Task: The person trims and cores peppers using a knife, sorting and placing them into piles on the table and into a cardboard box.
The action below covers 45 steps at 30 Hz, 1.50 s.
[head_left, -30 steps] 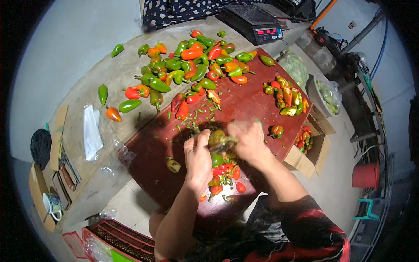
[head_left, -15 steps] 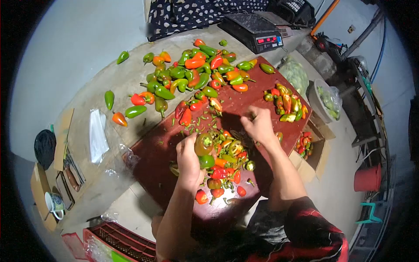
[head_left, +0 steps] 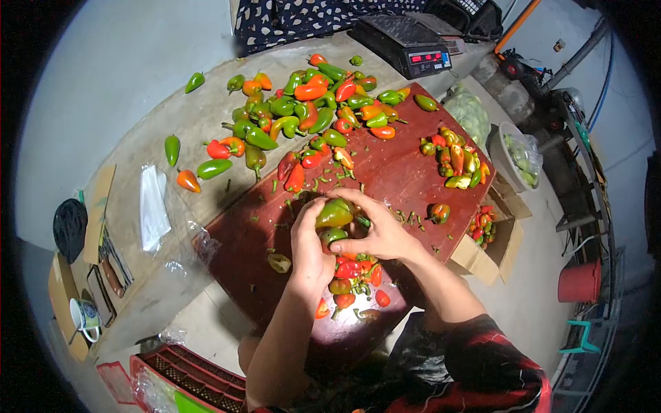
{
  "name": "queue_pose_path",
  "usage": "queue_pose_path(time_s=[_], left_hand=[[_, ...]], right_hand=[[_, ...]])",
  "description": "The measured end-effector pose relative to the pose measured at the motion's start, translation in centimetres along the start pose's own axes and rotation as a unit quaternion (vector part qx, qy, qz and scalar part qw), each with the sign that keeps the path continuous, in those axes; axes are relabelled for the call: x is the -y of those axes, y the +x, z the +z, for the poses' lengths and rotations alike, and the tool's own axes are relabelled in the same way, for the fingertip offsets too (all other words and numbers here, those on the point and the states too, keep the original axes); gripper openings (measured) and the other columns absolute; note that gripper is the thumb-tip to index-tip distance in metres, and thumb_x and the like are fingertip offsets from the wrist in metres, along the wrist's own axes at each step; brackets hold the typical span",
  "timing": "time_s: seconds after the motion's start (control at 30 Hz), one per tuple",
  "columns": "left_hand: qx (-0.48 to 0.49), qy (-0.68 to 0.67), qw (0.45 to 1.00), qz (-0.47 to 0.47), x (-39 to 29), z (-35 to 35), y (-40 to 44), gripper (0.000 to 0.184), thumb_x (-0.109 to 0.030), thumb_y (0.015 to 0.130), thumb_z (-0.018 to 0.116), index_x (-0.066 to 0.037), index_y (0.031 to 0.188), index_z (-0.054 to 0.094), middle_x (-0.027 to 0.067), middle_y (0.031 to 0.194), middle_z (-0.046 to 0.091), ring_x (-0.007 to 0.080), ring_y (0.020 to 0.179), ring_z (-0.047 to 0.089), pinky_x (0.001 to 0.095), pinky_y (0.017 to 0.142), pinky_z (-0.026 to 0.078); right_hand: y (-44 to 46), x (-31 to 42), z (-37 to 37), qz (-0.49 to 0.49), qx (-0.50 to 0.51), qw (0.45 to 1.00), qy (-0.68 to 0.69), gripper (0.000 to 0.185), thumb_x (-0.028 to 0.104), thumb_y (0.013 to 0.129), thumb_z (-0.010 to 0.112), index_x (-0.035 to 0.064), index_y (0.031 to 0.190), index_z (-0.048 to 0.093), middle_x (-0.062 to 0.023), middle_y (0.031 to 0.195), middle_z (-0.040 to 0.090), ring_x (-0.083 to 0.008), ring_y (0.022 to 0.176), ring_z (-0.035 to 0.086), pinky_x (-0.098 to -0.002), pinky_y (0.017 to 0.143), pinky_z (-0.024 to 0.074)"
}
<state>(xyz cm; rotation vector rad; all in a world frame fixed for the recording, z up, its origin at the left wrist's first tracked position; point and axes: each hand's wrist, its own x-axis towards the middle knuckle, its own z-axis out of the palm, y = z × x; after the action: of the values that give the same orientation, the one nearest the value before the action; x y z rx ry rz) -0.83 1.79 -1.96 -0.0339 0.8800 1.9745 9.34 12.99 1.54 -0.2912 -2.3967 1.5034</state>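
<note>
Between my two hands is a green pepper (head_left: 334,213), with a second green pepper (head_left: 333,236) just below it. My left hand (head_left: 308,241) curls round their left side. My right hand (head_left: 377,230) closes on them from the right, its thumb at the lower pepper. Under and in front of my hands, red peppers (head_left: 349,268) and cut green stems lie on the dark red board (head_left: 234,258). A cut pale pepper piece (head_left: 279,262) rests left of my left hand.
Many green, orange and red peppers (head_left: 283,106) spread over the concrete counter (head_left: 131,131) and board. A smaller pepper pile (head_left: 456,157) sits at right, above a cardboard box (head_left: 505,248) of peppers. A scale (head_left: 402,45) stands behind.
My right hand has come back leftward from over the board and now closes on the peppers with my left hand. The pieces seen between my hands are now largely covered.
</note>
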Motion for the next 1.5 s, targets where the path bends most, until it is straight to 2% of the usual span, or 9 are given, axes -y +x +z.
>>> queue_pose_path(time_s=[0.3, 0.57, 0.77, 0.97, 1.03, 1.13, 1.27, 1.43, 1.5], left_hand=[[0.055, -0.061, 0.996, -0.041, -0.6, 0.9, -1.2, 0.036, -0.037, 0.1, 0.047, -0.006, 0.116, 0.056, 0.0078, 0.115, 0.061, 0.0229, 0.109, 0.059, 0.0411, 0.099, 0.046], [0.103, -0.1, 0.989, -0.033, 0.3, 1.7, -1.7, 0.044, -0.04, 0.101, 0.046, -0.006, 0.129, 0.052, 0.0085, 0.123, 0.056, 0.0224, 0.112, 0.053, 0.0416, 0.105, 0.038], [0.093, -0.002, 0.995, -0.042, 0.2, 0.7, -1.5, 0.044, -0.048, 0.095, 0.052, -0.012, 0.121, 0.057, 0.0035, 0.11, 0.062, 0.0146, 0.099, 0.055, 0.0352, 0.087, 0.042], [0.107, 0.008, 0.993, -0.048, -0.2, 1.1, -1.8, 0.035, -0.034, 0.094, 0.055, -0.008, 0.117, 0.057, 0.0051, 0.098, 0.06, 0.0144, 0.087, 0.054, 0.0318, 0.077, 0.041], [0.107, 0.015, 0.993, -0.053, -0.3, 1.2, -1.7, 0.032, -0.032, 0.094, 0.055, -0.008, 0.115, 0.057, 0.005, 0.097, 0.06, 0.0144, 0.086, 0.054, 0.0317, 0.076, 0.041], [0.107, 0.022, 0.993, -0.054, -0.7, 1.3, -1.7, 0.028, -0.029, 0.094, 0.054, -0.009, 0.113, 0.057, 0.0046, 0.095, 0.059, 0.0141, 0.084, 0.054, 0.0316, 0.074, 0.041], [0.108, 0.034, 0.993, -0.037, -1.1, 1.5, -1.8, 0.025, -0.026, 0.095, 0.053, -0.008, 0.112, 0.057, 0.0042, 0.094, 0.059, 0.0137, 0.083, 0.054, 0.0311, 0.073, 0.041], [0.111, 0.081, 0.99, -0.02, -0.7, 1.1, -1.4, 0.023, -0.023, 0.095, 0.056, -0.006, 0.11, 0.059, 0.0045, 0.091, 0.061, 0.0132, 0.08, 0.055, 0.0308, 0.071, 0.042], [0.088, 0.086, 0.992, -0.035, -0.9, 1.4, -1.7, 0.02, -0.019, 0.095, 0.057, -0.005, 0.109, 0.06, 0.0044, 0.089, 0.062, 0.0127, 0.079, 0.056, 0.0299, 0.07, 0.042]], right_hand=[[-0.3, -1.0, 0.5, 0.014, -0.036, 0.999, 0.006, 0.103, 0.03, 0.059, 0.093, 0.0049, 0.141, 0.037, -0.0163, 0.131, 0.054, -0.0267, 0.124, 0.053, -0.0393, 0.107, 0.0396], [-1.5, 0.8, -0.8, 0.094, -0.064, 0.977, 0.179, 0.094, 0.008, 0.061, 0.09, 0.0056, 0.138, 0.037, -0.008, 0.126, 0.054, -0.0185, 0.121, 0.05, -0.035, 0.105, 0.0393], [-8.1, 0.8, -6.1, 0.155, -0.194, 0.941, 0.231, 0.088, 0.003, 0.063, 0.086, 0.0062, 0.138, 0.039, -0.0043, 0.126, 0.056, -0.0177, 0.117, 0.052, -0.0333, 0.102, 0.0415], [-18.3, -0.1, -17.5, 0.138, -0.186, 0.919, 0.319, 0.086, 0.019, 0.066, 0.082, 0.0144, 0.14, 0.04, -0.0032, 0.113, 0.059, -0.0095, 0.077, 0.055, -0.024, 0.048, 0.0412], [-21.3, -1.4, -20.9, 0.145, -0.308, 0.895, 0.288, 0.071, 0.029, 0.073, 0.08, 0.0162, 0.134, 0.047, -0.0026, 0.103, 0.061, -0.0076, 0.066, 0.051, -0.0231, 0.042, 0.0338], [-25.4, -6.5, -25.1, 0.375, -0.523, 0.748, 0.164, 0.049, 0.049, 0.082, 0.072, 0.0151, 0.115, 0.058, -0.0018, 0.09, 0.063, -0.0087, 0.057, 0.047, -0.0225, 0.045, 0.0316], [-28.2, -9.3, -26.0, 0.466, -0.545, 0.681, 0.147, 0.029, 0.041, 0.091, 0.067, 0.0158, 0.102, 0.057, 0.0002, 0.072, 0.06, -0.0077, 0.052, 0.046, -0.024, 0.045, 0.0326], [-20.5, -9.4, -24.3, 0.373, -0.443, 0.815, 0.017, 0.03, 0.019, 0.085, 0.07, 0.0048, 0.109, 0.058, -0.0025, 0.082, 0.063, -0.0111, 0.069, 0.06, -0.026, 0.054, 0.0474], [-13.9, -9.2, -22.5, 0.287, -0.439, 0.851, 0.006, 0.021, 0.019, 0.087, 0.071, 0.0073, 0.1, 0.059, -0.0006, 0.076, 0.062, -0.0065, 0.052, 0.049, -0.0227, 0.045, 0.0346]])
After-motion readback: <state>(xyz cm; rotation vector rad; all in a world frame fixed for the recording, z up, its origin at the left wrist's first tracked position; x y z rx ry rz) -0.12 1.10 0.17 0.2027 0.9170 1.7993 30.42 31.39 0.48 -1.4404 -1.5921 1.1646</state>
